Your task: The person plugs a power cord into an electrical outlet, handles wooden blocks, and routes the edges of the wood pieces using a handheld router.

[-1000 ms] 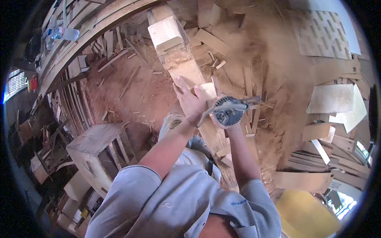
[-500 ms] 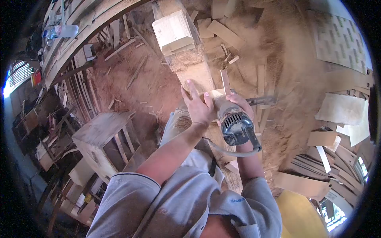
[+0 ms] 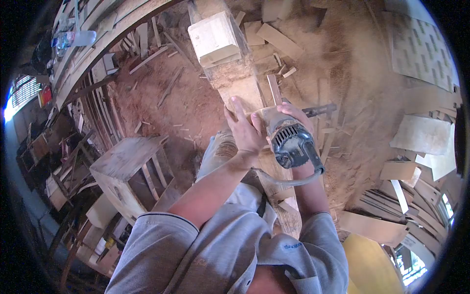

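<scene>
The power tool (image 3: 289, 144) is lying over the narrow wooden bench (image 3: 242, 93), between the two hands. The right hand (image 3: 296, 115) is gripping its front part, fingers curling over the body, though the tool is hiding part of the grip. The left hand (image 3: 245, 134) is resting on the wood beside it, fingers spreading open. For good control, the right hand should be bearing steadily and lightly, while the left is bracing the work with its fingertips well clear of the working end, which is out of sight.

The tool's long axis is slanting: its vented rear is pointing toward the person and slightly right, its front away and slightly left. From the rear, the cord (image 3: 293, 183) is looping back leftward and should be staying slack. A thin wooden strip (image 3: 274, 89) is jutting away just beyond the right hand; farther along the bench, a pale block (image 3: 214, 39) is sitting.
</scene>
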`<state>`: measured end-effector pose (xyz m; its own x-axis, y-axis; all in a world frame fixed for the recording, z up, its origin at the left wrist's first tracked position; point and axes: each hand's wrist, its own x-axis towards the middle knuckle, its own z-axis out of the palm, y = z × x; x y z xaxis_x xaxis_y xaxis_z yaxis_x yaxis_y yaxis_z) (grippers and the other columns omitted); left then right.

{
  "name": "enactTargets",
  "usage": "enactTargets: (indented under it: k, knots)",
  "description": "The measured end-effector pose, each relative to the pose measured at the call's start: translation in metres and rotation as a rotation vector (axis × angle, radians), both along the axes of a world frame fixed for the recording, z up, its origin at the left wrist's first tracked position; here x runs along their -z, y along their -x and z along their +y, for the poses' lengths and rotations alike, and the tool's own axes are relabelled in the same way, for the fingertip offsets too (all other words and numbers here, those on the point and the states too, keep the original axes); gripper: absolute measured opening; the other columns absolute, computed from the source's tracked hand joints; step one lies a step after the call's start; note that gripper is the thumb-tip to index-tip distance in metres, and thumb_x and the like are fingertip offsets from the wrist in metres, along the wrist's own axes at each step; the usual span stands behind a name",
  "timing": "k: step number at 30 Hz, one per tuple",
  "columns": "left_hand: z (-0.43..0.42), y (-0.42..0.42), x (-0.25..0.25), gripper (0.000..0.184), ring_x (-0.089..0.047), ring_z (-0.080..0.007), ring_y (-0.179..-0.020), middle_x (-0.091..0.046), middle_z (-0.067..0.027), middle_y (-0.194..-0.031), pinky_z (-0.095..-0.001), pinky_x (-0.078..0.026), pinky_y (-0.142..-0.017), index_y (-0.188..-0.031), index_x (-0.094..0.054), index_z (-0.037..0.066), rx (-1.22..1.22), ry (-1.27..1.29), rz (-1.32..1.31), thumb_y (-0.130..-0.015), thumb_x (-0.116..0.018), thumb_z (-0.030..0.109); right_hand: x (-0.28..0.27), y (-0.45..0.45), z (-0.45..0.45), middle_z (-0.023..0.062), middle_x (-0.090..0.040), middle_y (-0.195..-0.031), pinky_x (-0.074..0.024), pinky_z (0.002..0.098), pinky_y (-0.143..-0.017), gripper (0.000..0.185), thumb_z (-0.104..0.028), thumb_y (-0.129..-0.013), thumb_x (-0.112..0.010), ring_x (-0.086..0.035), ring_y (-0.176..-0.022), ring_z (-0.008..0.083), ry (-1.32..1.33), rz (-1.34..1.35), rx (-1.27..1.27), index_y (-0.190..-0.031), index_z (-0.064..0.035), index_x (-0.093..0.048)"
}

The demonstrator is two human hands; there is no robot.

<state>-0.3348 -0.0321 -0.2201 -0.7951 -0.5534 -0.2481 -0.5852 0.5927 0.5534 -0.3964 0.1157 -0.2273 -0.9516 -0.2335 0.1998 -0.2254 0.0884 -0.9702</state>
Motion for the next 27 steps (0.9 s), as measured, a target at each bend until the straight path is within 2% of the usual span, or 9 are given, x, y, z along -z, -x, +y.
enactTargets:
  k: [6,8,11,14,15,17,21,24,27]
  knots:
    - [0.003,0.001,-0.005,0.075,-0.025,-0.0634,-0.155,-0.031,-0.038,-0.17,-0.0592,-0.028,-0.131,-0.174,-0.018,-0.002,-0.034,-0.031,-0.033,-0.11,-0.051,0.021,0.009,0.004,-0.012,0.0125,-0.078,-0.121,-0.0571,0.0439,-0.111,0.064,-0.026,-0.07,-0.101,-0.075,-0.117,0.0297,0.021,-0.05,0.095,-0.121,-0.0027,-0.072]
    - [0.001,-0.004,-0.005,0.073,-0.025,-0.0622,-0.156,-0.029,-0.0374,-0.171,-0.0584,-0.029,-0.13,-0.174,-0.019,0.0,-0.001,-0.03,0.076,-0.112,-0.05,0.022,0.012,0.016,-0.023,0.0136,-0.08,-0.111,-0.0596,0.0429,-0.103,0.04,-0.021,-0.083,-0.086,-0.078,-0.109,0.0317,0.01,0.079,0.136,-0.116,-0.0017,-0.076]
    - [0.007,-0.011,0.006,0.07,-0.026,-0.0607,-0.156,-0.024,-0.0363,-0.173,-0.0579,-0.031,-0.13,-0.174,-0.021,0.002,-0.079,-0.165,0.136,-0.114,-0.048,0.027,0.019,0.03,-0.027,0.0136,-0.082,-0.108,-0.0609,0.042,-0.098,0.031,-0.02,-0.089,-0.079,-0.079,-0.104,0.033,0.054,0.149,0.133,-0.114,-0.0011,-0.078]
    - [0.0,-0.011,0.002,0.073,-0.025,-0.0612,-0.157,-0.024,-0.0375,-0.173,-0.0584,-0.029,-0.131,-0.174,-0.021,0.002,0.048,-0.02,0.072,-0.112,-0.048,0.027,-0.004,0.017,-0.007,0.014,-0.082,-0.109,-0.0605,0.0436,-0.1,0.029,-0.019,-0.09,-0.078,-0.08,-0.105,0.0321,0.012,0.037,0.129,-0.111,0.0001,-0.078]
    - [-0.002,-0.012,0.002,0.074,-0.025,-0.0614,-0.157,-0.024,-0.038,-0.173,-0.0585,-0.028,-0.132,-0.174,-0.021,0.002,0.1,0.051,0.056,-0.111,-0.049,0.028,-0.009,0.003,0.006,0.0138,-0.082,-0.113,-0.0599,0.0435,-0.103,0.03,-0.017,-0.088,-0.082,-0.079,-0.107,0.031,0.028,-0.014,0.099,-0.113,-0.0005,-0.077]
    - [0.005,-0.002,0.004,0.077,-0.025,-0.0619,-0.157,-0.025,-0.0388,-0.173,-0.0589,-0.026,-0.132,-0.174,-0.02,0.001,-0.065,-0.009,-0.019,-0.109,-0.05,0.028,-0.016,-0.026,0.032,0.0134,-0.08,-0.12,-0.0587,0.0433,-0.107,0.036,-0.015,-0.085,-0.089,-0.077,-0.111,0.0288,0.055,-0.122,0.041,-0.117,-0.0017,-0.076]
    - [0.007,0.0,-0.004,0.079,-0.025,-0.0625,-0.157,-0.024,-0.0463,-0.168,-0.0594,-0.028,-0.131,-0.175,-0.02,0.002,-0.079,-0.033,0.0,-0.107,-0.052,0.028,-0.005,-0.066,0.054,0.0146,-0.08,-0.12,-0.0557,0.048,-0.112,0.039,-0.017,-0.083,-0.09,-0.076,-0.115,0.0317,0.04,-0.084,-0.019,-0.117,-0.0027,-0.076]
    - [0.008,0.003,-0.008,0.079,-0.026,-0.0626,-0.157,-0.022,-0.0487,-0.167,-0.0595,-0.028,-0.131,-0.175,-0.02,0.002,-0.109,-0.044,-0.035,-0.108,-0.052,0.028,-0.002,-0.064,0.049,0.0155,-0.08,-0.119,-0.0557,0.0509,-0.112,0.05,-0.019,-0.078,-0.094,-0.076,-0.117,0.0336,0.024,0.022,-0.03,-0.12,-0.0024,-0.073]
    - [0.009,0.004,-0.009,0.079,-0.027,-0.0629,-0.156,-0.019,-0.0491,-0.167,-0.0596,-0.028,-0.131,-0.175,-0.019,0.003,-0.13,-0.052,-0.065,-0.108,-0.052,0.029,-0.008,-0.055,0.045,0.0154,-0.08,-0.117,-0.0559,0.0526,-0.112,0.05,-0.02,-0.08,-0.093,-0.077,-0.115,0.0346,-0.007,0.025,-0.028,-0.121,-0.0031,-0.072]
